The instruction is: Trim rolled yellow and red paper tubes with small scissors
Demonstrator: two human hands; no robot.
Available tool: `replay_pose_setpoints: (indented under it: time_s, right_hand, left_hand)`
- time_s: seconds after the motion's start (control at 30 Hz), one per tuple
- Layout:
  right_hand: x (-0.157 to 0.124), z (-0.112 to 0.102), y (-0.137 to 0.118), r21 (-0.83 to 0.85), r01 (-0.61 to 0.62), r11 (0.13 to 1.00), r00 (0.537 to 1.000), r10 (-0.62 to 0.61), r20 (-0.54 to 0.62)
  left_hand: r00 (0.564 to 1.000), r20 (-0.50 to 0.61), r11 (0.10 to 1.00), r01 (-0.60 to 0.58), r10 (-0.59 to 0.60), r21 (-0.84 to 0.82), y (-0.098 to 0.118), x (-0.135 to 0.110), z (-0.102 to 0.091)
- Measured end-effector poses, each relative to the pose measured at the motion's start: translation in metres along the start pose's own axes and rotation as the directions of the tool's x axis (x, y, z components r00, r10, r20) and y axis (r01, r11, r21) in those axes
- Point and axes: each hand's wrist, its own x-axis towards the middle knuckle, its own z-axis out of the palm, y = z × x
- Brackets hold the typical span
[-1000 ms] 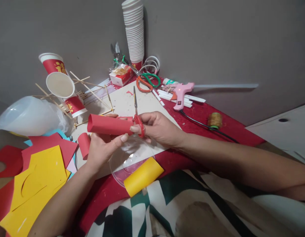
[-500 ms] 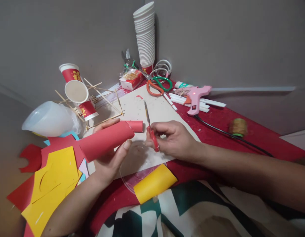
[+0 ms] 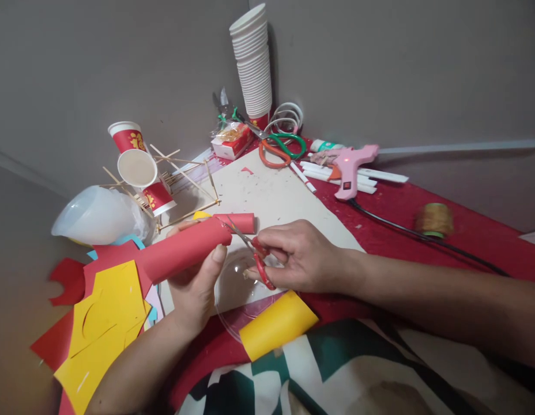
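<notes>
My left hand [image 3: 198, 282] is wrapped round a red paper tube [image 3: 187, 248], its thumb along the near side close to the tube's right end. In my right hand [image 3: 300, 256] are small scissors with red handles [image 3: 262, 268]. Their blades are parted and reach the rim at the tube's right end. Behind that end lies a second, thinner red paper roll [image 3: 244, 223]. Under my hands a clear plastic bowl or dome [image 3: 233, 288] is partly hidden. A curved yellow paper piece [image 3: 278, 325] lies in front of it, near my lap.
Yellow paper scraps [image 3: 103, 328] pile up at left, near a stick frame [image 3: 189, 212] and red paper cups [image 3: 138, 167]. Behind stand a tall cup stack [image 3: 252, 63] and green-and-orange scissors [image 3: 282, 150]. A pink glue gun [image 3: 354, 170] with a black cord lies right, near a twine spool [image 3: 434, 220].
The scissors have swung from pointing upward to pointing left, and their blades are now at the tube's rim. The view has shifted slightly. A bit of yellow now shows behind the tube.
</notes>
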Motion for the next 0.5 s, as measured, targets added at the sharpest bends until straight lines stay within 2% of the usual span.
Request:
replay_pose_setpoints:
  time_s: [0.1,0.17,0.33,0.5]
  right_hand:
    - [-0.0004,0.0025,0.001,-0.033,0.0,0.999,1.0,0.0,0.001]
    - [-0.0009,0.0043,0.0014,-0.054,-0.005,0.999,1.0,0.005,-0.005]
    - [-0.0022,0.0082,0.0017,-0.119,0.013,0.993,0.998,-0.02,-0.054]
    - [-0.003,0.0099,0.0025,-0.165,0.001,0.986,0.998,-0.013,-0.067]
  left_hand:
    - [0.989,-0.002,0.982,0.145,-0.147,-0.124,0.002,-0.0005,0.0037]
    - [0.98,-0.016,0.967,0.191,-0.197,-0.171,0.0032,0.0004,0.0052]
    - [0.976,-0.05,0.953,0.195,-0.212,-0.232,0.0035,0.0013,0.0071]
    - [0.97,-0.072,0.955,0.212,-0.231,-0.207,0.004,0.0002,0.0091]
